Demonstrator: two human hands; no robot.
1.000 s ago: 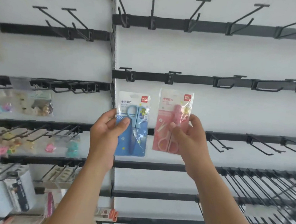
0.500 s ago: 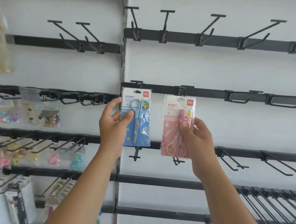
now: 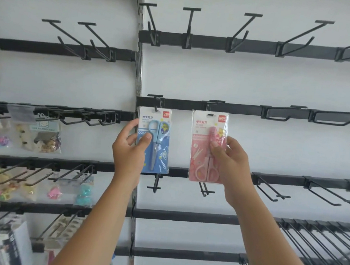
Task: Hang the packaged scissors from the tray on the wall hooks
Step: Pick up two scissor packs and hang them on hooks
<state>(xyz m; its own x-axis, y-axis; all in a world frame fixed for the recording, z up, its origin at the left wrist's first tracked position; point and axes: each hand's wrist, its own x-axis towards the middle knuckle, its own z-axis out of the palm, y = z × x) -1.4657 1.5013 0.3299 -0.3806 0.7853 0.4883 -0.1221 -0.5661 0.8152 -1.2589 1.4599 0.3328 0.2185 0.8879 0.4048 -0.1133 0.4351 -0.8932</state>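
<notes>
My left hand grips a blue scissors pack by its left edge. The pack's top hole sits at the tip of a black wall hook on the middle rail. My right hand holds a pink scissors pack by its right side. Its top hole is level with a second hook on the same rail. Both packs hang upright in front of the white wall. The tray is out of sight.
Black rails with many bare hooks cross the white wall above, right and below. Bags of small colourful trinkets hang on the left panel. Boxed goods sit at the lower left. A vertical metal post divides the panels.
Both hands have lifted the packs upward to the middle rail. The packs' top holes now meet the two hooks, where they were below them before.
</notes>
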